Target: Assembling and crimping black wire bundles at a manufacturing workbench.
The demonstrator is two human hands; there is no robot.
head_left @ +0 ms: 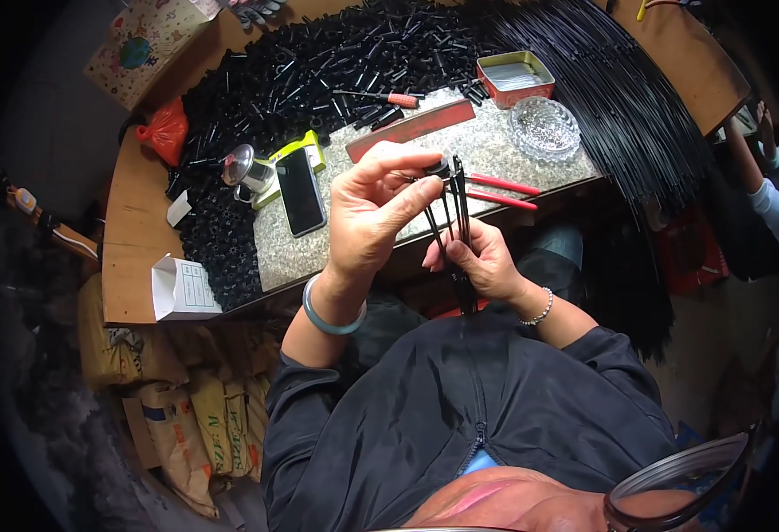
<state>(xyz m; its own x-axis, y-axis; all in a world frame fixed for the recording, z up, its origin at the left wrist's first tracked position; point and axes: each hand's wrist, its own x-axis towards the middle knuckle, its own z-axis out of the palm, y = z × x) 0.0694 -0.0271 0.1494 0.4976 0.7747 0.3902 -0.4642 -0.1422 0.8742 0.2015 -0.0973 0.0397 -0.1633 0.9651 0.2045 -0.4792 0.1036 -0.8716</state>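
Note:
My left hand is raised over the table's near edge, thumb and fingertips pinched on a small black part. Close to it stand the upper ends of several thin black rods. Lower down, my right hand is closed around these rods, which point upward and spread slightly at the top. Whether the small part touches a rod, I cannot tell. Behind my hands lies a pair of pliers with red handles; its head is hidden by my left hand and the rods.
A heap of black tubular parts covers the table's back. Long black rods lie at right. On the stone slab are a phone, a red bar and a glass dish. A red tin stands behind the dish.

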